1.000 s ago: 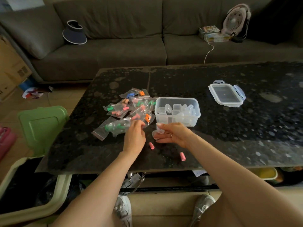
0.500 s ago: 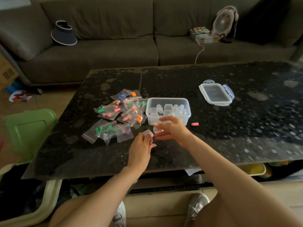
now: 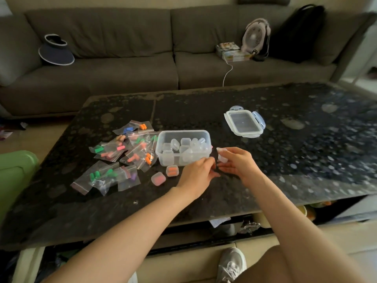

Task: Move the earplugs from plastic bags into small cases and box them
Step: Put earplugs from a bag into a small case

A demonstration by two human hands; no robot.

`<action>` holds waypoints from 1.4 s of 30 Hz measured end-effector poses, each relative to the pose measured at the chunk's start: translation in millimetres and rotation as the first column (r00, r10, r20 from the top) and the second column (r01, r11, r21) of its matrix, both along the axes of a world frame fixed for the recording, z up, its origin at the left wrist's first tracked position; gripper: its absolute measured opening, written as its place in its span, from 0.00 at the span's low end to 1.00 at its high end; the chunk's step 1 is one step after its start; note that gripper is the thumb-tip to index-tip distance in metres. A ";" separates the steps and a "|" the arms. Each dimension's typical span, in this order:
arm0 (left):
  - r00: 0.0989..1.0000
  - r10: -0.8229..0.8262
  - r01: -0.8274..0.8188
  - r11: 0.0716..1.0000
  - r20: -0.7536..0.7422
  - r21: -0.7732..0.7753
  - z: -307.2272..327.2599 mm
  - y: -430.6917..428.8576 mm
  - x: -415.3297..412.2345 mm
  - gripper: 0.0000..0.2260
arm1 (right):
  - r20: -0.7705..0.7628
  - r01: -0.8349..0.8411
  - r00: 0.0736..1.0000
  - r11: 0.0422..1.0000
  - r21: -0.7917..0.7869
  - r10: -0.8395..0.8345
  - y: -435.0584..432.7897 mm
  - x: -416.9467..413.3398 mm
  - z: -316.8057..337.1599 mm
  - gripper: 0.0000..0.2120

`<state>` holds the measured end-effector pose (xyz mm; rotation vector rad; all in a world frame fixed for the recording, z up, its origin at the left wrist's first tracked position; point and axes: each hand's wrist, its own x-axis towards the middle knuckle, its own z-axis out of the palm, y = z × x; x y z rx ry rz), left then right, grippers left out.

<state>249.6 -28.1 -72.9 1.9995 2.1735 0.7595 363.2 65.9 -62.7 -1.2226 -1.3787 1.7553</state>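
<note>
**Sofa and floor, away from the action**

Upper left, a navy sun visor with white trim [image 3: 56,52] sits on the grey-brown fabric sofa [image 3: 122,74]. Upper right, a small white fan [image 3: 255,35] stands beside a black backpack [image 3: 299,33]. Bottom centre, a grey sneaker [image 3: 232,262].

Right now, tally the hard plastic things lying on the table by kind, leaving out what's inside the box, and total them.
Filled small cases: 2, orange-filled case, pink-filled case
Storage box: 1
Box lid: 1
Total: 4
</note>
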 end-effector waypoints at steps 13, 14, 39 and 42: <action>0.717 -0.180 -0.154 0.902 -0.674 -0.404 40.1 135.8 4.5 0.16 | -0.013 0.194 0.981 0.980 -0.054 -0.195 31.2 10.6 -14.5 0.12; 0.674 -0.222 -0.169 0.882 -0.705 -0.440 35.4 140.9 7.0 0.14 | -0.018 0.189 0.981 0.980 -0.060 -0.191 32.2 10.8 -15.4 0.13; 0.925 0.211 -0.178 0.976 0.315 -0.129 41.4 4.1 -32.9 0.04 | -0.188 -0.272 0.948 0.960 -0.063 0.256 -12.4 -2.2 30.7 0.15; 0.880 0.305 -0.286 0.952 0.365 -0.105 44.1 -20.8 -47.4 0.02 | -0.200 -0.327 0.932 0.940 -0.102 0.303 -27.0 -14.5 30.3 0.14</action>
